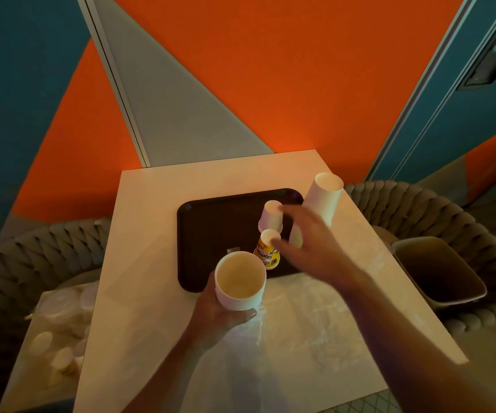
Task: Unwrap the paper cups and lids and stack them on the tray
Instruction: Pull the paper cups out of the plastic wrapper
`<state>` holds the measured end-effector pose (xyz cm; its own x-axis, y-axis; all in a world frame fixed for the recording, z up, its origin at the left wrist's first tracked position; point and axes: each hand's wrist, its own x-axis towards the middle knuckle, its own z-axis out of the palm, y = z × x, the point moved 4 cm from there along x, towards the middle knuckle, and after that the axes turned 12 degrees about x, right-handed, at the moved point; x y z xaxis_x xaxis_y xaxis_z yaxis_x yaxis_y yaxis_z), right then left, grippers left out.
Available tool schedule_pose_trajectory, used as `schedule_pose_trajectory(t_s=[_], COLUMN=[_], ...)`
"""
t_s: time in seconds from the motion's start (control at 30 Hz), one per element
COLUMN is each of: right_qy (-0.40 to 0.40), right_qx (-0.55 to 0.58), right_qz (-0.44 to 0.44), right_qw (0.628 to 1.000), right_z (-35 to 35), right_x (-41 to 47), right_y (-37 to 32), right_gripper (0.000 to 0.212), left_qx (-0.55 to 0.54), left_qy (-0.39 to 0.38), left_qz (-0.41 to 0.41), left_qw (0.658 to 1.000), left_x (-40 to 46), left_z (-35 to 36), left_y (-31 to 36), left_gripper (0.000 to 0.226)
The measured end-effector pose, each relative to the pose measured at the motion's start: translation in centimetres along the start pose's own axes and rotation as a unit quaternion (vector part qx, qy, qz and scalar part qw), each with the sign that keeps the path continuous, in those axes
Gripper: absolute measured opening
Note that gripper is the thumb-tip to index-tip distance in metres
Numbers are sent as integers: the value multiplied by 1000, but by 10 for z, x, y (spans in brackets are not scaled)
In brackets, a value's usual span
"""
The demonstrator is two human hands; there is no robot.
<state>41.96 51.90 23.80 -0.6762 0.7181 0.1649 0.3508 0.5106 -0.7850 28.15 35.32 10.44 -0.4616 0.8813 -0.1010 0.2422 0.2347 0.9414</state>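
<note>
1. I see a dark tray (211,234) at the counter's (151,293) far middle, with an upturned white cup (271,216) and a yellow printed cup (267,253) near its right edge.
2. A tall white cup stack (324,201) leans at the far right corner; clear wrapping (300,323) covers the near edge.
3. My left hand (220,314) grips an upright white cup (240,281).
4. My right hand (306,242), fingers spread and holding nothing, hovers beside the tray's cups.

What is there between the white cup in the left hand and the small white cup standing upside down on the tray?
In the head view, a yellow printed cup stands upside down between them, on the tray.
</note>
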Motion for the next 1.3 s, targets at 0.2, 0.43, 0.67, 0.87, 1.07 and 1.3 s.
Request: schedule_pose_trajectory(t_s=[0.2, 0.43, 0.67, 0.87, 1.07, 1.3], right_qy=[-173, -177, -148, -100, -19, 2], right_qx=[-3, -45, -27, 126, 214, 249], right_qz=[27, 17, 17, 27, -9, -38], right_qw=[985, 983, 988, 987, 977, 968], right_z=[60, 65, 64, 53, 21, 19], right_x=[-42, -33, -27, -30, -29, -36], right_y=[-21, -27, -27, -36, -61, -59], right_gripper=[111, 110, 100, 99, 95, 87], left_qx=[-15, 1, 11, 18, 14, 10], left_qy=[5, 10, 5, -5, 1, -1], left_qz=[1, -1, -1, -2, -2, 9], left_qw=[1000, 1000, 1000, 1000, 1000, 1000], left_x=[-2, -2, 0, 2, 3, 1], left_z=[-1, -1, -1, 0, -3, 0], left_y=[8, 4, 2, 1, -4, 0], left_gripper=[114, 106, 111, 100, 101, 99])
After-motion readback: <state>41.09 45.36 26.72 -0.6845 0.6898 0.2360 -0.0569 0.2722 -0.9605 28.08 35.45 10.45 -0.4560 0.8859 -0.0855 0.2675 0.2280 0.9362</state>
